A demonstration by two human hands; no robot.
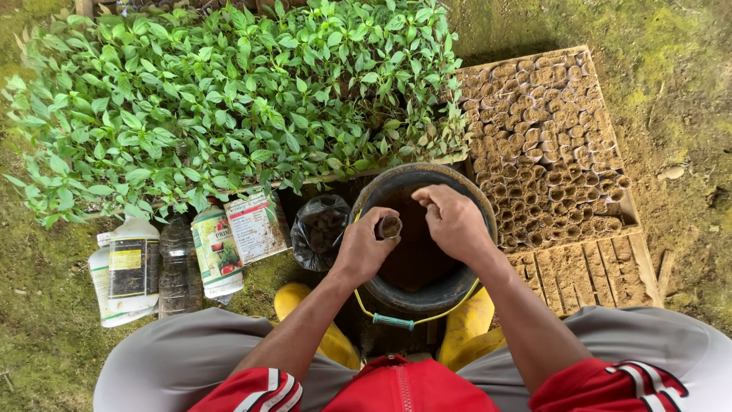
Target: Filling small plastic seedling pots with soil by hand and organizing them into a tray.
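Observation:
My left hand [364,246] is closed around a small soil-filled paper tube pot [390,226], held upright over a black bucket [436,299] of dark soil. My right hand [454,220] hovers over the bucket beside the pot, fingers pinched together near its top; whether it holds soil I cannot tell. The bucket stands between my knees and yellow boots [467,326], its thin yellow handle with a teal grip [393,322] hanging at the front.
A wooden tray [630,263] with several rows of filled tube pots [549,145] lies at the right. Green seedlings [229,99] fill the back left. Bottles [130,267], a packet [255,225] and a black plastic bag [320,229] lie on mossy ground at the left.

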